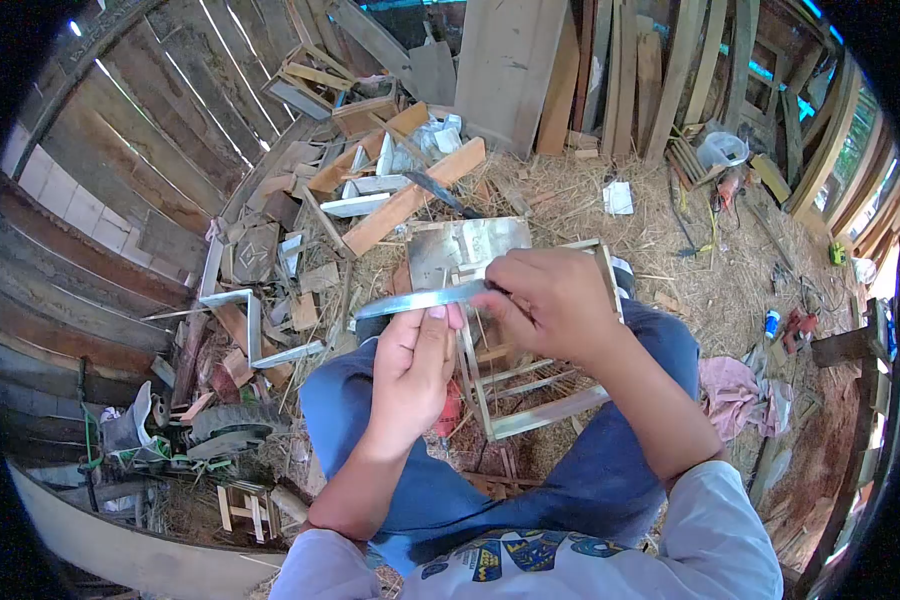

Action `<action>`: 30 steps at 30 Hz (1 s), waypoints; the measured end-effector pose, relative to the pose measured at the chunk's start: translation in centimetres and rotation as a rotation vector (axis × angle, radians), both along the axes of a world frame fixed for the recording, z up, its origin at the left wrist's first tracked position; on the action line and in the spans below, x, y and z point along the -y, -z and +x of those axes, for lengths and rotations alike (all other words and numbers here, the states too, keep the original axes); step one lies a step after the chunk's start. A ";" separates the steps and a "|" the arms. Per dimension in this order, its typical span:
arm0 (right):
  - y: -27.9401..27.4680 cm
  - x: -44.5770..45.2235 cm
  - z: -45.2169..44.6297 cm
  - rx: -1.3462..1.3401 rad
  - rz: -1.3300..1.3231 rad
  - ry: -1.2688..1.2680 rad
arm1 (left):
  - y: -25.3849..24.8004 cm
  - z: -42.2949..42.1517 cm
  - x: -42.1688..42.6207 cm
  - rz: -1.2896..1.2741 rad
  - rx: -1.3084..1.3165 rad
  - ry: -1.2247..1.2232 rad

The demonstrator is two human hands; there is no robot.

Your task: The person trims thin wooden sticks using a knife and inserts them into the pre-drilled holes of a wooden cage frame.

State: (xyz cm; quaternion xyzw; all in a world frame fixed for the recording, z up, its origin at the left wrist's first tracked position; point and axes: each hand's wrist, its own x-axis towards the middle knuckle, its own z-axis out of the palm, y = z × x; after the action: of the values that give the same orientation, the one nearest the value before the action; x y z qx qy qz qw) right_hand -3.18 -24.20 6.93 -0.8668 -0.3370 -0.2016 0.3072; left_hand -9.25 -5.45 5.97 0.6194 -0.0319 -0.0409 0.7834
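My right hand (545,300) is closed around the handle of a knife (420,300) with a long, slightly curved, shiny blade. The blade points left and crosses just above the fingertips of my left hand (410,365). My left hand is closed, thumb against fingers; what it pinches is mostly hidden under the blade. Between my knees stands a light wooden frame (545,412) with thin slats, partly covered by my right hand and forearm. Behind the blade lies a flat, greyish board (440,250).
Wood offcuts and a long plank (415,200) are piled ahead on the left. Tall boards (510,70) lean on the back wall. At right are a pink cloth (732,395), a blue can (772,323) and a clear tub (722,150). Shavings cover the floor.
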 end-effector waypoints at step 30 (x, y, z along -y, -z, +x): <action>0.4 -0.2 0.1 -0.036 0.045 -0.092 | -0.2 -0.6 0.6 0.001 -0.079 -0.030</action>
State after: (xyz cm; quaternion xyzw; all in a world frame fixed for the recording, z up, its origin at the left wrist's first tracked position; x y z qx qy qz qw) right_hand -3.08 -24.04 6.49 -0.8469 -0.3662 -0.1793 0.3414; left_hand -9.81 -6.03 6.17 0.6181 0.0083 -0.0535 0.7843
